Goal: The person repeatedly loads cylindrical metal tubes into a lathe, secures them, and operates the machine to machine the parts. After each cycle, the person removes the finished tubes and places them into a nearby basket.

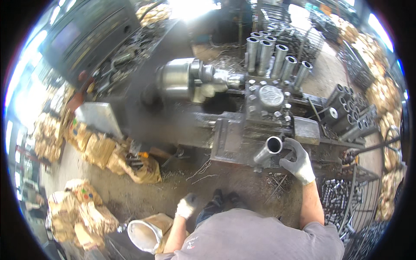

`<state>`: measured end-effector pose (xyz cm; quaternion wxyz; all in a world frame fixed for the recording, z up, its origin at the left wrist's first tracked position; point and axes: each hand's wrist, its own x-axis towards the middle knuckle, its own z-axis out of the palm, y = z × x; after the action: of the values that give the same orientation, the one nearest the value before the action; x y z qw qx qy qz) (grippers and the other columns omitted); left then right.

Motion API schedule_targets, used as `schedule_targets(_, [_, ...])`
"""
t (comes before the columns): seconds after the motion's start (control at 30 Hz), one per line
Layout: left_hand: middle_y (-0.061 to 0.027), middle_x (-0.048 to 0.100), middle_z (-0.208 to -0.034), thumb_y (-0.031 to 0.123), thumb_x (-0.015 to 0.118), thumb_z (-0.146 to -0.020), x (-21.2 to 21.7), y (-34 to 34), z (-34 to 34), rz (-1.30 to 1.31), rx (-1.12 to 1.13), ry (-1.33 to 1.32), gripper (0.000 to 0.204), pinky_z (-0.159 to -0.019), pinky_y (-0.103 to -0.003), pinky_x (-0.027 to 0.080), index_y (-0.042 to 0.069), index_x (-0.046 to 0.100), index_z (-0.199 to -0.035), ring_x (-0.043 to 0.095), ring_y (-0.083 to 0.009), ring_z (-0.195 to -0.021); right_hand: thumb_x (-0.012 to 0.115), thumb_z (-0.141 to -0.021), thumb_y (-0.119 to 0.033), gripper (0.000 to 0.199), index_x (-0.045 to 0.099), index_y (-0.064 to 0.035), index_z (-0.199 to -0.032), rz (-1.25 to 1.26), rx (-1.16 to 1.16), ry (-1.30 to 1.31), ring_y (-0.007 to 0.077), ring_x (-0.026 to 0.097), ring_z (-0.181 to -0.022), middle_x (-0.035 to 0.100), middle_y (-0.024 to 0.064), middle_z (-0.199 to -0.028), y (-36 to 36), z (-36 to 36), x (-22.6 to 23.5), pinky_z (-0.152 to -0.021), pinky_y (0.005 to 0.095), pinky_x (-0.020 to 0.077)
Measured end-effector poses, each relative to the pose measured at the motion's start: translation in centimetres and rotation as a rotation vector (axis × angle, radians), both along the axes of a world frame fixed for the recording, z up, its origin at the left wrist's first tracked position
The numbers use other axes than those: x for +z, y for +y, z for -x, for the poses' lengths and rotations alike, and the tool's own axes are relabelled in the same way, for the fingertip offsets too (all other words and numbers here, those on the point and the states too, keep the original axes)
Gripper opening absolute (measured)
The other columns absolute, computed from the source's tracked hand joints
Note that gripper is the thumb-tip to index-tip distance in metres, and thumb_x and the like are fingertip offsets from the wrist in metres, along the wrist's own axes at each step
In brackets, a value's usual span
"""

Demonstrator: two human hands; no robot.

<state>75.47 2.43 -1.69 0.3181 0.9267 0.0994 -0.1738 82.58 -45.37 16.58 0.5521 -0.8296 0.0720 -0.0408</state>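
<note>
My right hand [297,161], in a grey-white glove, grips a short steel tube [268,150] by its open end, holding it in front of the lathe carriage [242,138]. Just above stands the square tool post [268,97] with its bolts. The lathe chuck [180,80] sits to the left with a workpiece sticking out toward the tool post. My left hand [186,207], also gloved, hangs low beside my body with the fingers curled and nothing in it.
Several upright steel tubes [271,54] stand behind the lathe, and more lie stacked at the right [346,115]. A wire basket of small metal parts [336,203] is at the lower right. Filled sacks [99,149] lie on the floor to the left. Metal swarf [201,171] litters the ground.
</note>
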Motion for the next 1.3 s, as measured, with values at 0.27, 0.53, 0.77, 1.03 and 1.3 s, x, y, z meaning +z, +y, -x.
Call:
schedule_targets(0.27, [-0.0210, 0.076, -0.126, 0.045, 0.063, -0.100, 0.5, -1.6, 16.0, 0.016, 0.222, 0.180, 0.047, -0.102, -0.050, 0.057, 0.017, 0.073, -0.136, 0.072, -0.0426, -0.118, 0.081, -0.087, -0.007, 0.006, 0.076, -0.0045, -0.088, -0.082, 0.333, -0.040, 0.0105, 0.074, -0.080, 0.078, 0.0033, -0.083, 10.9, -1.5, -3.2, -0.077, 0.0318, 0.0599])
schedule_targets(0.53, [-0.0206, 0.077, -0.123, 0.043, 0.064, -0.099, 0.9, 1.0, 41.6, 0.013, 0.920, 0.071, 0.044, -0.101, -0.052, 0.057, 0.014, 0.073, -0.131, 0.073, -0.0422, -0.116, 0.084, -0.088, -0.035, 0.037, 0.075, -0.0079, -0.111, 0.500, 1.336, -0.156, 0.0338, 0.079, -0.094, 0.079, 0.0172, -0.099, 37.8, 13.1, -7.5, -0.079, 0.0388, 0.0615])
schedule_targets(0.77, [-0.0241, 0.075, -0.128, 0.048, 0.067, -0.096, -1.0, -5.5, 61.8, -0.002, 1.878, -0.028, 0.050, -0.106, -0.051, 0.055, 0.012, 0.074, -0.130, 0.070, -0.0414, -0.123, 0.082, -0.091, -0.030, 0.029, 0.075, -0.0102, -0.110, 0.229, 2.354, -0.464, 0.0376, 0.077, -0.093, 0.079, 0.0183, -0.100, 55.1, 35.9, -7.7, -0.080, 0.0451, 0.0606])
schedule_targets(1.03, [-0.0168, 0.073, -0.120, 0.028, 0.068, -0.107, -11.3, -27.2, 68.3, 0.149, 3.461, -1.554, 0.044, -0.087, -0.043, 0.064, 0.000, 0.064, -0.140, 0.074, -0.0292, -0.102, 0.086, -0.083, -0.037, 0.044, 0.075, -0.0089, -0.115, 0.013, 2.767, -0.388, 0.0382, 0.078, -0.097, 0.079, 0.0205, -0.101, 66.1, 61.1, -0.8, -0.083, 0.0455, 0.0614])
schedule_targets(1.3, [-0.0243, 0.074, -0.128, 0.047, 0.056, -0.110, -1.0, -30.8, 70.3, -1.467, 3.781, 0.281, 0.049, -0.093, -0.054, 0.057, 0.009, 0.066, -0.139, 0.073, -0.0455, -0.111, 0.086, -0.082, -0.045, 0.042, 0.076, -0.0086, -0.100, 0.000, 3.009, -0.662, 0.0414, 0.077, -0.082, 0.077, 0.0208, -0.085, 75.3, 70.0, -5.1, -0.071, 0.0491, 0.0616])
